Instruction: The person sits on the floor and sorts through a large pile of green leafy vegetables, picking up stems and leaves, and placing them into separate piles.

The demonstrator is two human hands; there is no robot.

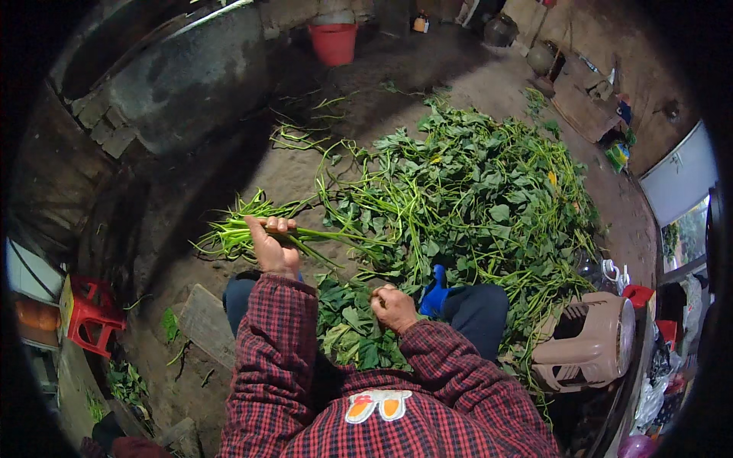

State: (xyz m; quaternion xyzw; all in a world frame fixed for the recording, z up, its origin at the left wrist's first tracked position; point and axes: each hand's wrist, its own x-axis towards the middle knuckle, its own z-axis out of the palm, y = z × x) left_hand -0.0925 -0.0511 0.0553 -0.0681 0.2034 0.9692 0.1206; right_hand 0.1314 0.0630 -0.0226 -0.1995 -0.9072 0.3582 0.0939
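My left hand (275,246) is closed around a bunch of long green stems (320,233), thumb pointing up. Beyond it on the left, a bundle of cut stems (226,237) fans out; whether this is all one bunch is hard to see. My right hand (394,308) has its fingers curled together over a heap of loose green leaves (358,332) between my legs. Whether a leaf or stem is pinched in it cannot be made out. Ahead and to the right spreads a large pile of leafy vines (469,183), its stems reaching toward my left hand.
A beige plastic stool (581,343) lies tipped over at right, beside a clear plastic bottle (590,272). At left are a red plastic stool (94,315) and a wooden board (206,323). A red bucket (333,44) and a dark jar (500,30) stand at the back.
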